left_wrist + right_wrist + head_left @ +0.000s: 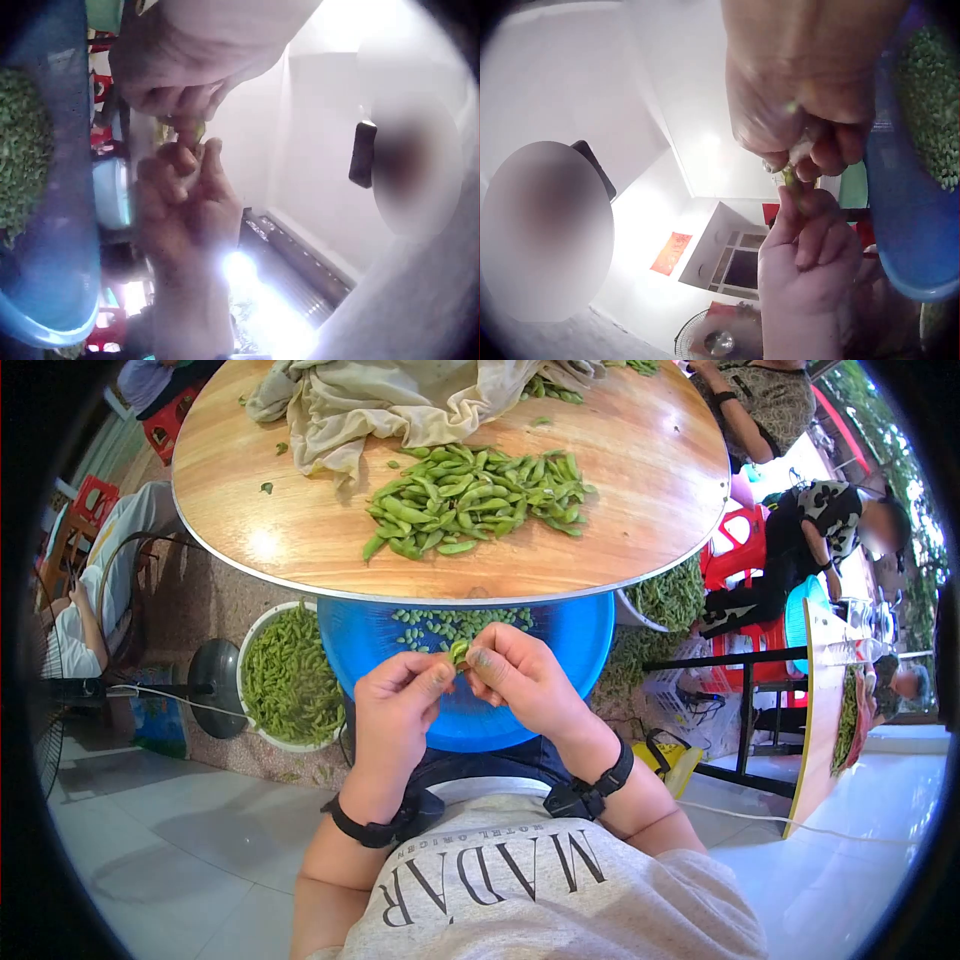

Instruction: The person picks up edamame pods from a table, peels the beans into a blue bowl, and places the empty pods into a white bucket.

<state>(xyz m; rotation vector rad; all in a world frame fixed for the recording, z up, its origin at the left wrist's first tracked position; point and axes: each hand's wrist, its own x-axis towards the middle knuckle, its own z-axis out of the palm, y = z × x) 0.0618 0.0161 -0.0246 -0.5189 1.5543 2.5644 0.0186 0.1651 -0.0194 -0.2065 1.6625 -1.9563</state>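
Between the two hands, over a blue basin [350, 650], is a small green soybean pod [459, 652]. My left hand [395, 700] pinches one end between thumb and curled fingers. The other end is in the grip of my right hand [528, 678], thumb on top. In the right wrist view the pod [789, 177] shows as a green sliver between the fingertips; most of it is covered. Loose shelled beans [440, 625] lie in the basin beyond the hands. A pile of whole pods [470, 500] rests on the round wooden table [260, 550] ahead.
A crumpled cloth [360, 420] lies on the table's far side. To the left stands a white tub of pods [290, 675], near a fan [60, 690]. More pods [665, 595] are at the right, with a seated person [830, 530] beyond. A yellow bag [672, 760] sits on the floor.
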